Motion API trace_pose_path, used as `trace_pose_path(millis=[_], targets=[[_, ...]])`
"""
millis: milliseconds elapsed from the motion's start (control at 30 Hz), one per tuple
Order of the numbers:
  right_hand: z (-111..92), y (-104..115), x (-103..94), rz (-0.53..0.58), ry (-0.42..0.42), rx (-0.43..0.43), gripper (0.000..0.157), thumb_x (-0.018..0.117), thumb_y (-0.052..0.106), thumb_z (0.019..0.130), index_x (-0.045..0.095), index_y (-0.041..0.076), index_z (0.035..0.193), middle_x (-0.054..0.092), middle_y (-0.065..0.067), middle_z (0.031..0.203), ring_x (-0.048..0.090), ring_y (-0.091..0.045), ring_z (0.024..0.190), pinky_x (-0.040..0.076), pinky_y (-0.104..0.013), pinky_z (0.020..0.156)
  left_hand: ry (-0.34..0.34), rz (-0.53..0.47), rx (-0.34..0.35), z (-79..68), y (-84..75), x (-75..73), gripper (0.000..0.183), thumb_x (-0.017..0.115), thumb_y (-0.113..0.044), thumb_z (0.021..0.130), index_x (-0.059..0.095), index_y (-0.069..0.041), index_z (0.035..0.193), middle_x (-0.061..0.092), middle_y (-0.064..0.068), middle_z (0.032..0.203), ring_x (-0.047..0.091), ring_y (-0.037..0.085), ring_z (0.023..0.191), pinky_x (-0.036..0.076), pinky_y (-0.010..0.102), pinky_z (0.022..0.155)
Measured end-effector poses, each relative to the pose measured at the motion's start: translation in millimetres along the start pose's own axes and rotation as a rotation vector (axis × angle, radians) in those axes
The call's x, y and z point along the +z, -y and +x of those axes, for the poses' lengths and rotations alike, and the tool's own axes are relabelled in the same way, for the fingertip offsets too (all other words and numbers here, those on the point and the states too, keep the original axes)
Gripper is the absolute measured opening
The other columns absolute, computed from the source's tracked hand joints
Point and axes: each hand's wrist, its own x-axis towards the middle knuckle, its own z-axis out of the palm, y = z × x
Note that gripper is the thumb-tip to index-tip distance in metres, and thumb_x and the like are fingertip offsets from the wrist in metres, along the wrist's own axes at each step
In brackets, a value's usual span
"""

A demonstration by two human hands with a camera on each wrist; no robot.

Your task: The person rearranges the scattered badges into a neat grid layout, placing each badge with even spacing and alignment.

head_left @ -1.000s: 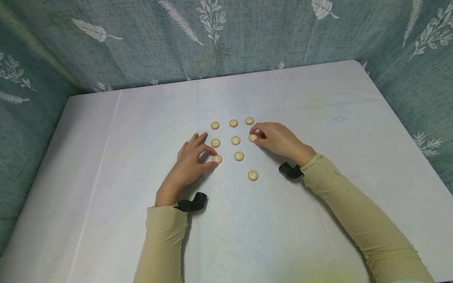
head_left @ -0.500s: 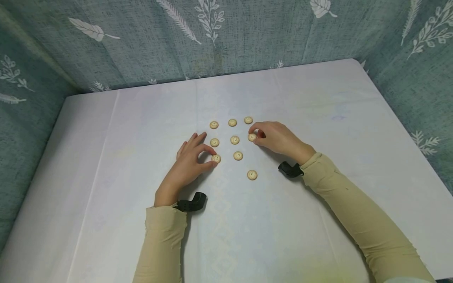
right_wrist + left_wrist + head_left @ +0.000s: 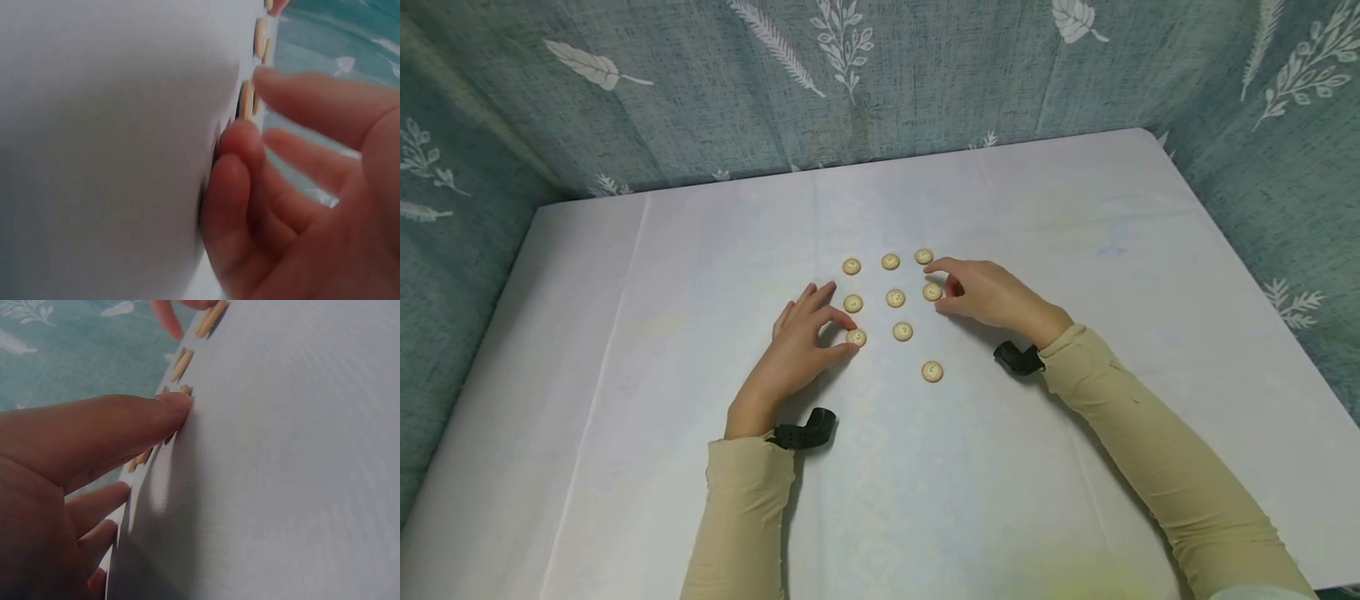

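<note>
Beige button (image 3: 856,337) half hidden | left hand (image 3: 797,350) pinches it

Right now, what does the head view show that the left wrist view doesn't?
Only the head view shows the full layout: nine buttons, one stray button lying apart toward the person, both sleeves, the right hand open beside the grid, and the leaf-print curtain. Only the left wrist view shows, close up, a fingertip meeting the cloth by a button edge. Both show the left hand, the buttons and the white tablecloth.
</note>
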Motion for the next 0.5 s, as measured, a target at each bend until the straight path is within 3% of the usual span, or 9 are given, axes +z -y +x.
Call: trace_pose_path(millis=[267,500], targets=[[-2.5,-5.3,-11.3,0.002,0.067,0.015,0.059,0.062,0.029,0.084,0.034,0.021,0.135,0.054,0.0,0.088,0.048,-0.015,0.075,0.039,-0.03,0.069,0.002,0.0,0.007,0.4,0.7,0.0,0.019,0.07,-0.028,0.076,0.06,-0.022,0.091,0.023,0.004,0.145,0.004,0.019,0.135,-0.001,0.042,0.106],[-3.6,-8.1,-18.1,-0.016,0.078,-0.073,0.037,0.059,0.028,0.085,0.051,0.02,0.121,0.057,0.003,0.089,0.051,-0.012,0.076,0.041,-0.03,0.07,0.004,-0.003,0.004,0.3,0.6,0.0,0.019,0.069,-0.029,0.076,0.059,-0.022,0.091,0.023,0.003,0.145,0.003,0.019,0.135,-0.002,0.042,0.106]])
